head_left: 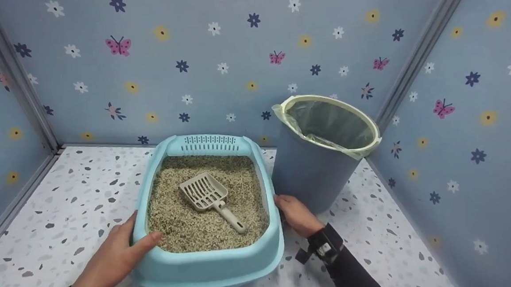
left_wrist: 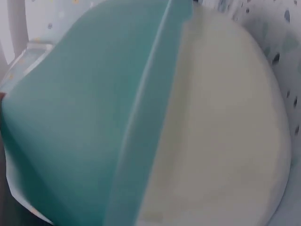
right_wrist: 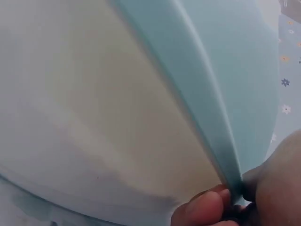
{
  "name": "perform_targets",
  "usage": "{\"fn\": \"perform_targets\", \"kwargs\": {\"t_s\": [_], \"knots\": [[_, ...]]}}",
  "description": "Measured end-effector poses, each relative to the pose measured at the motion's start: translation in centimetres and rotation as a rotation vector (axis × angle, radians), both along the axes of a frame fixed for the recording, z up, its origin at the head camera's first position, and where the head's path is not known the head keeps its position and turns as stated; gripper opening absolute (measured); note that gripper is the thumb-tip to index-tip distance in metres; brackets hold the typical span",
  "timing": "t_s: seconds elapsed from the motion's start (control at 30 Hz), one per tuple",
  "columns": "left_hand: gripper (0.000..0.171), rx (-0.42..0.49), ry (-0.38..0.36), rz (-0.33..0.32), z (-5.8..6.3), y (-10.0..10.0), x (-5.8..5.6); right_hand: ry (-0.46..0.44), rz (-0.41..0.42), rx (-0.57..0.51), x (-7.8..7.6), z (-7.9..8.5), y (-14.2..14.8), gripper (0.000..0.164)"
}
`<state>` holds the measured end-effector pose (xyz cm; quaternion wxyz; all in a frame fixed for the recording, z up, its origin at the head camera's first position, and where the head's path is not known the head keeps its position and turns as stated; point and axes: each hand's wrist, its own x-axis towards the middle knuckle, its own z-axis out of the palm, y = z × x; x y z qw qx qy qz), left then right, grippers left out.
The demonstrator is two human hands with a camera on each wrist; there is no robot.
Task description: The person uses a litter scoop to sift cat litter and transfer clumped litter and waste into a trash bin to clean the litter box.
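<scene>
A light-blue litter box (head_left: 210,268) stands on the floor, filled with tan granular litter (head_left: 190,236). On the litter lies a beige slotted scoop (head_left: 204,192), its handle toward the near right. My left hand (head_left: 116,254) grips the box's near left side, thumb over the rim and fingers outside. On the right side, my right hand (head_left: 297,214) holds the rim. The right wrist view shows fingers (right_wrist: 204,207) and thumb pinching the blue edge (right_wrist: 207,108) above a pale lower tub (right_wrist: 108,103). In the left wrist view the blue wall (left_wrist: 84,103) hides nearly all of the hand.
A grey-blue trash bin (head_left: 312,171) lined with a translucent bag (head_left: 325,121) stands right behind the box, close to my right hand. Flower-patterned walls (head_left: 218,43) enclose the back and both sides. The floor (head_left: 76,185) is white with grey specks.
</scene>
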<state>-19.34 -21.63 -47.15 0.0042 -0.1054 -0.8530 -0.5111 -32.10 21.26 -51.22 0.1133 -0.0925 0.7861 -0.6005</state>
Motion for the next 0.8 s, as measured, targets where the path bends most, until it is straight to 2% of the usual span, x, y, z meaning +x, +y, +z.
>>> {"fn": "perform_targets", "kwargs": {"t_s": [0.1, 0.17, 0.23, 0.3, 0.4, 0.47, 0.53, 0.6, 0.7, 0.8], "knots": [[0.079, 0.046, 0.023, -0.065, -0.2, -2.0, -1.3, -0.078, 0.022, -0.047, 0.9, 0.1, -0.7, 0.042], [0.077, 0.038, 0.028, -0.094, -0.4, -3.5, -2.1, -0.115, 0.036, -0.079, 1.6, 0.0, -1.3, 0.04], [0.075, 0.003, 0.018, -0.102, -0.7, -5.0, -2.9, -0.125, 0.055, -0.095, 2.3, -0.1, -1.7, 0.038], [0.073, -0.038, 0.003, -0.073, -0.8, -6.0, -3.2, -0.122, 0.074, -0.093, 2.6, 0.0, -2.0, 0.039], [0.07, -0.127, -0.009, 0.053, -0.7, -6.0, -2.4, -0.121, 0.079, -0.078, 2.2, 0.1, -2.2, 0.039], [0.072, -0.184, -0.022, 0.162, -0.6, -5.3, -1.1, -0.134, 0.054, -0.095, 1.1, 0.1, -2.4, 0.04], [0.081, -0.245, -0.06, 0.236, -0.4, -4.5, 0.0, -0.144, 0.01, -0.141, -0.2, 0.0, -2.7, 0.039], [0.09, -0.279, -0.108, 0.263, -0.4, -3.9, 0.6, -0.152, -0.035, -0.22, -1.4, -0.1, -2.9, 0.039], [0.102, -0.299, -0.149, 0.257, -0.2, -3.5, 0.7, -0.157, -0.076, -0.337, -2.3, -0.5, -3.0, 0.035], [0.097, -0.301, -0.118, 0.266, -0.6, -3.8, 0.2, -0.163, -0.093, -0.41, -1.9, -1.0, -3.3, 0.032]]}}
